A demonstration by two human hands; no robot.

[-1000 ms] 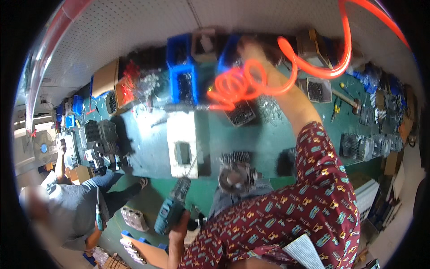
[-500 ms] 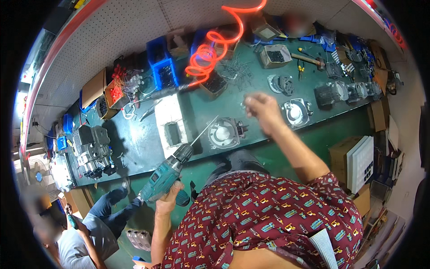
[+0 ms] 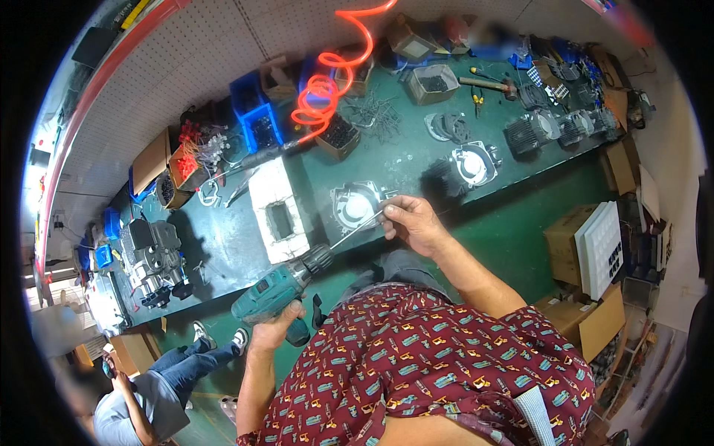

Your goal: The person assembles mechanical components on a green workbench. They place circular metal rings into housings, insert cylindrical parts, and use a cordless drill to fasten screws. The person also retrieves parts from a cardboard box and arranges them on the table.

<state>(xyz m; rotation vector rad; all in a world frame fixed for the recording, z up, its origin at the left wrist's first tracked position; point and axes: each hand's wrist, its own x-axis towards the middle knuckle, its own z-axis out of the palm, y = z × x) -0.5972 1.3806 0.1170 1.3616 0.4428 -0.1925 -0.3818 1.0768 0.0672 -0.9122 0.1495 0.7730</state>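
Gripped by its handle, a teal cordless drill [image 3: 269,294] is in my left hand [image 3: 274,328], in front of the bench edge. Its long thin bit [image 3: 352,234] points up and to the right. My right hand [image 3: 418,227] is closed in a pinch at the tip of that bit; anything small between the fingertips is hidden. Just behind the bit, a round-faced metal motor housing [image 3: 358,205] sits on the green bench [image 3: 401,167]. A white foam block [image 3: 274,182] with a square hole lies to its left.
A second motor housing [image 3: 473,165] stands farther right, with finned housings [image 3: 529,131] beyond it. An orange coiled air hose [image 3: 321,100] hangs over the bench. Boxes of screws [image 3: 338,137] line the back. At lower left a co-worker [image 3: 152,401] holds a tool.
My right hand has come left and down from above the bench to the bit's tip, fingers closing. The drill has tilted flatter. The view has shifted slightly.
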